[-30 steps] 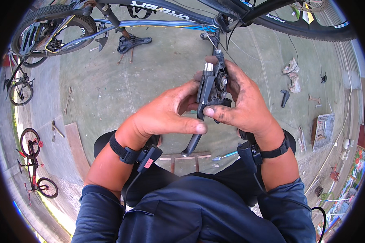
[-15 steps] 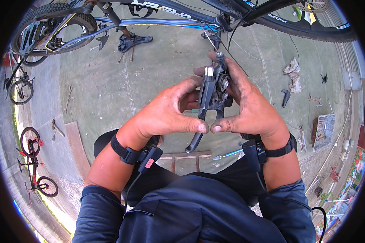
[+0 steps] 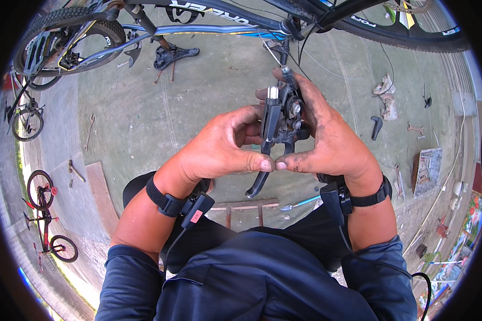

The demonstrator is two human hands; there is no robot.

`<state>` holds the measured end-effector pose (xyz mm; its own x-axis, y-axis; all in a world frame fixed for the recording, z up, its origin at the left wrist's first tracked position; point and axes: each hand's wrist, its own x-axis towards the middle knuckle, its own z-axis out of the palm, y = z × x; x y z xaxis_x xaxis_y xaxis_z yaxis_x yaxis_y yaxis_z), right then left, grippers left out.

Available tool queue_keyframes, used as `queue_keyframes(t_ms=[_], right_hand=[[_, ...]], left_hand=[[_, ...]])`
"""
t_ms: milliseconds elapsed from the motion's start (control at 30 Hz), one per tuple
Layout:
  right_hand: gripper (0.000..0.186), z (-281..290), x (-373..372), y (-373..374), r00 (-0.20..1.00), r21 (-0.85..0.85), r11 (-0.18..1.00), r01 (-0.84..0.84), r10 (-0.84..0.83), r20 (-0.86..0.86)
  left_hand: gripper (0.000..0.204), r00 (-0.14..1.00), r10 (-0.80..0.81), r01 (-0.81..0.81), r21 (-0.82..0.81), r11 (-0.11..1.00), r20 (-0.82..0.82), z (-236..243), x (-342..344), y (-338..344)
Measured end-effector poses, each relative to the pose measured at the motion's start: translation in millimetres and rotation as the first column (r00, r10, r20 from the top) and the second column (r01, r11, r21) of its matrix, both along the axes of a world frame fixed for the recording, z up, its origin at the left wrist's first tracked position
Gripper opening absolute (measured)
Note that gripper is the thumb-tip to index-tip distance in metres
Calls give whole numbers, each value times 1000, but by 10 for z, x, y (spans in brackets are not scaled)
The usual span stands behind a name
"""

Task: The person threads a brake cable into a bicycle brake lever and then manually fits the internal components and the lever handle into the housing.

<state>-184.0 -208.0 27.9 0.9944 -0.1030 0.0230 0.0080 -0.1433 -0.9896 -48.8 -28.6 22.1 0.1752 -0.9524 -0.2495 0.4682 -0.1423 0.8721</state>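
The lever (image 3: pixel 271 120) was black, silver-capped, its blade (image 3: pixel 258 183) curved. My left hand (image 3: pixel 225 144) and right hand (image 3: pixel 329 142) held it, fingers curled.

On my feed, the brake lever assembly (image 3: pixel 271 119) hides the curled fingertips of the left hand (image 3: pixel 217 144) and part of the fingers of the right hand (image 3: pixel 332 140). The top edge cuts off the nearest bicycle (image 3: pixel 246 21). I find the contents of the box (image 3: pixel 415 174) too small to tell, and the dark rim crops the colourful panel (image 3: pixel 466 241) at lower right.
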Motion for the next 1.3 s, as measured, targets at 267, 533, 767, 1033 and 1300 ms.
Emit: queue_keyframes(t_ms=[267,533,767,1033,1300], right_hand=[[115,1,5,-13,1000,-41,999,10,-9,20],[109,71,13,2,999,-22,1000,16,-17,-27],[110,66,15,21,998,-41,998,43,-44,-35],[103,17,1,40,994,-77,992,98,-94,54],[110,-35,10,32,996,12,997,76,-76,40]], left_hand=[[81,1000,8,-8,57,998,-8,81,-6,-21],[77,999,33,-32,80,996,-13,98,-17,-22],[69,999,-41,41,23,999,-9,57,25,-12],[75,998,-61,62,22,998,-28,25,35,-11],[87,996,-78,80,34,996,-52,6,60,-16]])
